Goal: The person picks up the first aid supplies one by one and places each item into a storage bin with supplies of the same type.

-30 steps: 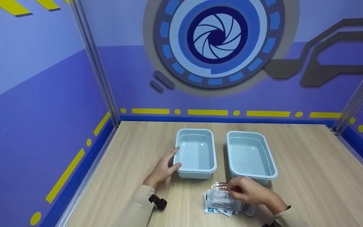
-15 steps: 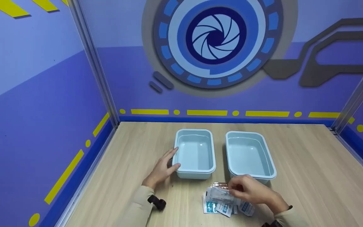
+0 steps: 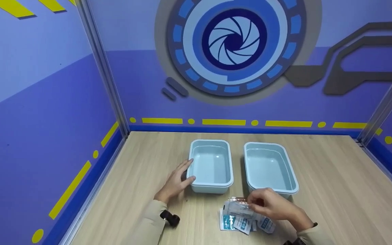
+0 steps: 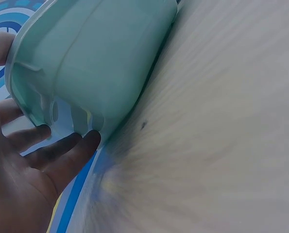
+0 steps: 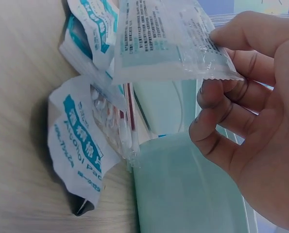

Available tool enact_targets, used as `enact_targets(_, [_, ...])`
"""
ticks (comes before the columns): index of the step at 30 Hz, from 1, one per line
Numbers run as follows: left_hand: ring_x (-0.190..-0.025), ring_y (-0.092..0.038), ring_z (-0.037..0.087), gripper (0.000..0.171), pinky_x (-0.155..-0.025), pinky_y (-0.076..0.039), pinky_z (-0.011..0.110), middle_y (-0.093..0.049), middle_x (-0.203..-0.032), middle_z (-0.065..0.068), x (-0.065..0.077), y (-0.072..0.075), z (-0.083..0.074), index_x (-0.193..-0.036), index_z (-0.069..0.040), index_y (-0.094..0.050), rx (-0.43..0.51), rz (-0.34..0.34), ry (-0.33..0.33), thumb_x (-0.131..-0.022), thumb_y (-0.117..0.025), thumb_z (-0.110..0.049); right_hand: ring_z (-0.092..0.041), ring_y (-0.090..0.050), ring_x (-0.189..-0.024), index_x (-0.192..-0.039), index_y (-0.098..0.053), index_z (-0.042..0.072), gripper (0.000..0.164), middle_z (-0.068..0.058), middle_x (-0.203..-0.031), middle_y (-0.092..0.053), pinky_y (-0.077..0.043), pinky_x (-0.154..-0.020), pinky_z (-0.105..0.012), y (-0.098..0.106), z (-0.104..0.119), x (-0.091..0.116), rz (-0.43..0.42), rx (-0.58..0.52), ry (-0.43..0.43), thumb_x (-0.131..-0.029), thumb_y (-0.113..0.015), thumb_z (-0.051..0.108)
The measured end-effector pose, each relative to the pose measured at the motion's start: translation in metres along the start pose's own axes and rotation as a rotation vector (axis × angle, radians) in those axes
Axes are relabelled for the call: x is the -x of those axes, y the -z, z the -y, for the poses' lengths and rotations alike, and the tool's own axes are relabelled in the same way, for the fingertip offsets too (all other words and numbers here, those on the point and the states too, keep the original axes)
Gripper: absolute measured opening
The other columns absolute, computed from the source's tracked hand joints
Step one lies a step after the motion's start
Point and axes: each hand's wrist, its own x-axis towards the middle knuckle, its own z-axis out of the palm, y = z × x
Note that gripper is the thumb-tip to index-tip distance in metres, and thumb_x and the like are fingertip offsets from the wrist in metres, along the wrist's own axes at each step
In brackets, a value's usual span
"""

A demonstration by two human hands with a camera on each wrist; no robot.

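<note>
My right hand (image 3: 269,206) pinches the edge of a clear packet (image 5: 159,43) with small dark print, between thumb and fingers. Beneath it lies a small pile. A white sachet marked "Alcohol Pad" (image 5: 78,145) shows nearest in the right wrist view, and another blue-and-white sachet (image 3: 243,225) sits beside it. Thin clear tubes with reddish-brown contents (image 3: 238,200) stick out at the back of the pile, partly hidden by the packet. My left hand (image 3: 175,182) rests at the left blue bin (image 3: 213,188), thumb over the near corner of its rim, spread fingers along its left side.
A second light blue bin (image 3: 271,170) stands to the right, a narrow gap from the first. Both show bare floors inside. The wooden table (image 3: 141,160) is walled at back and sides by printed purple panels (image 3: 134,85) with metal corner posts.
The clear packet has been lifted and tilted up a little, so the sachets under it show more. The right hand shifts very slightly; the left hand stays on the bin.
</note>
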Motion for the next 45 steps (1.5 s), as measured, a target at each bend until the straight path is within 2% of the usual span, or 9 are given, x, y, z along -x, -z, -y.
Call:
enact_targets(6, [-0.147,-0.023,0.038,0.066,-0.117,-0.02,0.059,-0.028,-0.158,0.02,0.0,0.0,-0.001,-0.154,-0.012,-0.031,0.022,-0.003,0.012,-0.096,-0.058,-0.029,0.004,-0.048,-0.064,-0.086,-0.066,0.022,0.015,0.014,-0.075,-0.058,-0.046,-0.053,-0.017,0.0,0.001,-0.001,-0.04,0.017,0.063,-0.086,-0.068,0.007])
enact_targets(10, [-0.147,-0.023,0.037,0.065,-0.117,-0.021,0.058,-0.028,-0.158,0.019,-0.001,-0.001,0.0,-0.154,-0.012,-0.03,0.02,-0.003,0.014,-0.096,-0.058,-0.026,0.005,-0.047,-0.064,-0.085,-0.066,0.022,0.016,0.014,-0.073,-0.057,-0.044,-0.051,-0.016,0.001,0.003,-0.002,-0.051,0.006,0.074,-0.086,-0.068,0.006])
enact_targets(24, [-0.147,-0.024,0.036,0.066,-0.117,-0.021,0.057,-0.028,-0.158,0.018,0.0,0.0,0.0,-0.154,-0.012,-0.03,0.025,-0.006,0.013,-0.097,-0.058,-0.029,0.003,-0.048,-0.064,-0.085,-0.066,0.022,0.016,0.013,-0.074,-0.058,-0.046,-0.052,-0.017,0.002,0.006,-0.006,-0.057,0.005,0.063,-0.086,-0.068,0.007])
enact_targets(31, [-0.147,-0.023,0.036,0.069,-0.117,-0.021,0.058,-0.027,-0.158,0.017,0.0,-0.001,0.001,-0.154,-0.013,-0.03,0.018,-0.006,0.008,-0.096,-0.057,-0.037,0.003,-0.049,-0.064,-0.085,-0.066,0.021,0.014,0.013,-0.075,-0.058,-0.047,-0.052,-0.018,0.004,0.009,-0.008,-0.053,-0.011,0.056,-0.088,-0.068,0.008])
enact_targets(39, [-0.147,-0.024,0.037,0.066,-0.117,-0.023,0.056,-0.028,-0.157,0.02,-0.002,-0.002,0.002,-0.153,-0.009,-0.03,0.035,-0.008,-0.014,-0.096,-0.058,-0.028,0.003,-0.048,-0.064,-0.085,-0.065,0.022,0.014,0.013,-0.074,-0.057,-0.046,-0.052,-0.017,0.007,0.013,-0.012,-0.052,0.004,0.077,-0.088,-0.068,0.009])
enact_targets(45, [-0.147,-0.025,0.036,0.069,-0.117,-0.022,0.056,-0.028,-0.158,0.019,0.0,0.0,0.003,-0.154,-0.01,-0.03,0.036,-0.011,-0.015,-0.095,-0.058,-0.034,0.002,-0.05,-0.065,-0.087,-0.066,0.024,0.014,0.011,-0.076,-0.06,-0.047,-0.054,-0.018,0.007,0.016,-0.013,-0.059,-0.016,0.071,-0.089,-0.068,0.01])
